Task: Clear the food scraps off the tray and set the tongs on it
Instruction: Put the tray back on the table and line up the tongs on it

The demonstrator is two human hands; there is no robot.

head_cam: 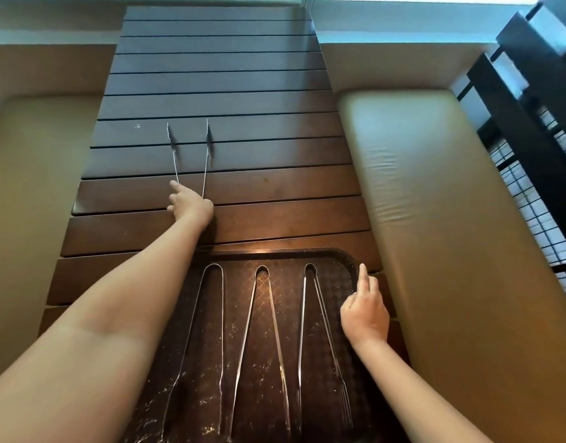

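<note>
A dark brown textured tray [345, 260] lies at the near end of the slatted wooden table [243, 91]. Three steel tongs lie side by side on it: left [222, 330], middle [270, 314] and right [321, 314]. Pale crumbs speckle the tray's near part [198, 407]. A fourth pair of tongs [206, 161] lies further out on the table, tips pointing away. My left hand [189, 204] reaches out and grips its closed end. My right hand [364, 311] hovers at the tray's right rim, index finger straight, the other fingers loosely curled, holding nothing.
Tan padded benches run along both sides of the table, the left one [29, 187] and the right one [451, 219]. A dark slatted and wire-mesh partition [531, 139] stands at the far right. A small white speck [138, 126] sits on the table's far left.
</note>
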